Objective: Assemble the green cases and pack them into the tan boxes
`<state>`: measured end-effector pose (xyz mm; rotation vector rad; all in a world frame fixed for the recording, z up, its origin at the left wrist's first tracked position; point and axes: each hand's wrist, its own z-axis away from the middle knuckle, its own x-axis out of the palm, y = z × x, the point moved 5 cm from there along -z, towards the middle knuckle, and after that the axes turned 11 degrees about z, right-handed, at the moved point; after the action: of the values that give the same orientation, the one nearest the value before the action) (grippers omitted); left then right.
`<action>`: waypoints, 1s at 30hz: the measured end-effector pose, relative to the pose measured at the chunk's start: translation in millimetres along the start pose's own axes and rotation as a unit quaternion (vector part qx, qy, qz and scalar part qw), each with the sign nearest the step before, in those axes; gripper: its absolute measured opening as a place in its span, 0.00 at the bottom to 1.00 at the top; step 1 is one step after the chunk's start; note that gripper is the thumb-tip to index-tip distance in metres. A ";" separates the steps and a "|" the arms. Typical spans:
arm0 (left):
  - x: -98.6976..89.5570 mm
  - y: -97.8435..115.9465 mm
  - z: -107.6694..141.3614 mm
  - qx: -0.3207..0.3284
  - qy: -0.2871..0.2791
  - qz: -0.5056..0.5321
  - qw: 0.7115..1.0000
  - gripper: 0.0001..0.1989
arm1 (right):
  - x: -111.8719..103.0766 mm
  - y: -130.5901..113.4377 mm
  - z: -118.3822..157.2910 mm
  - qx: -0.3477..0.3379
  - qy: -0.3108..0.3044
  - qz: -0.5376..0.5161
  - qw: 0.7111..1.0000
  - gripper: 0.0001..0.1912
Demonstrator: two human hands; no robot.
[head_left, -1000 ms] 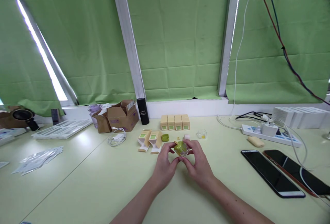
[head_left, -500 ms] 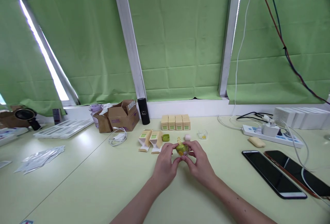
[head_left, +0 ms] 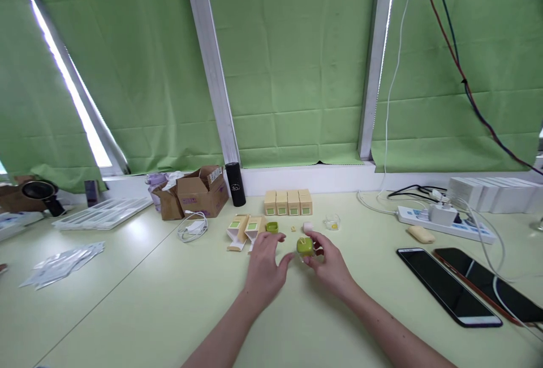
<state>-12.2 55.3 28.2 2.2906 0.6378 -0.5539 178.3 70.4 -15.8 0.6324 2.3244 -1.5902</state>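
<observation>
A small green case with a clear part (head_left: 304,246) is held between the thumb and fingers of my right hand (head_left: 328,260). Just left of it, my left hand (head_left: 266,262) has its thumb and fingers apart and holds nothing. Beyond my left hand lie a green square tray (head_left: 272,226) and two opened cartons (head_left: 238,229). A tiny yellow piece (head_left: 293,228) rests on the table past the gap between my hands. Near my right fingertips is a pale pink block (head_left: 307,226), with a clear cup (head_left: 332,222) farther right.
Several small closed boxes (head_left: 287,203) stand by the wall, beside a black cylinder (head_left: 235,184) and a brown carton (head_left: 202,191). At right are two phones (head_left: 449,286) and a power strip (head_left: 445,224). A white charger (head_left: 195,226) and plastic bags (head_left: 63,263) lie left.
My left hand has let go of the green case and moved slightly left. The case has turned in my right hand. The yellow piece now shows on the table, apart from the case.
</observation>
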 end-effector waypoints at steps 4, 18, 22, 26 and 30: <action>-22.2 -19.4 -7.4 -0.085 0.074 -0.151 0.982 0.08 | -1.4 8.8 -2.8 0.016 0.002 0.015 1.000 0.22; -11.4 -54.7 -5.0 -0.171 -0.030 -0.184 0.967 0.12 | 0.3 24.9 -1.2 -0.028 0.036 0.112 0.993 0.22; -10.7 -55.8 -4.4 -0.160 -0.024 -0.162 0.973 0.13 | 1.8 28.7 -0.7 -0.043 0.045 0.118 0.991 0.22; -14.3 -51.1 -4.5 -0.147 -0.010 -0.153 0.977 0.13 | 0.3 20.4 0.2 -0.027 0.027 0.113 0.993 0.30; -18.5 -37.9 -5.8 -0.108 0.023 -0.170 0.979 0.15 | -8.7 -0.9 2.4 -0.043 0.043 0.098 0.993 0.30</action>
<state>-47.6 78.5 23.3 2.0061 1.0699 -0.5587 185.4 66.0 -12.1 0.8953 2.2952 -1.3938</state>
